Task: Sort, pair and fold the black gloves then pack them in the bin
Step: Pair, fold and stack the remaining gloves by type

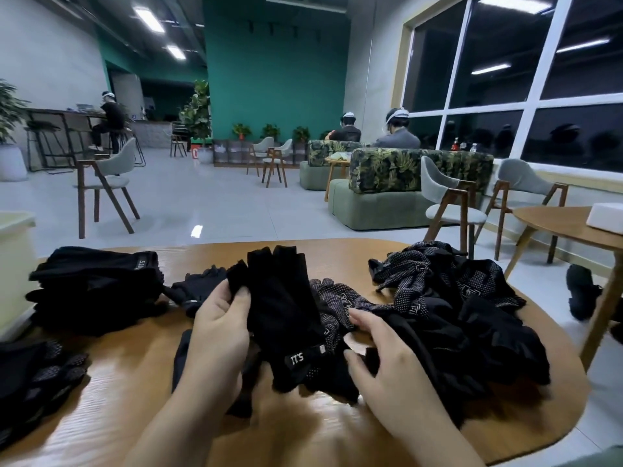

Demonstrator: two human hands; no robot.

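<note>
My left hand (220,323) grips a black fingerless glove (283,298) with a white 5.11 label, held upright above the wooden table (303,443). My right hand (381,358) reaches into a loose heap of black gloves (448,308), its fingers curled round dark fabric there. Several gloves in the heap have white dots. A stack of folded black gloves (97,288) lies at the left of the table. More dotted gloves (37,375) lie at the near left edge. A pale bin (13,251) stands at the far left.
A second round wooden table (573,227) with a white box stands to the right. Chairs and green sofas fill the room behind. Other people sit at the back. A dark shoe shows on the floor at the right.
</note>
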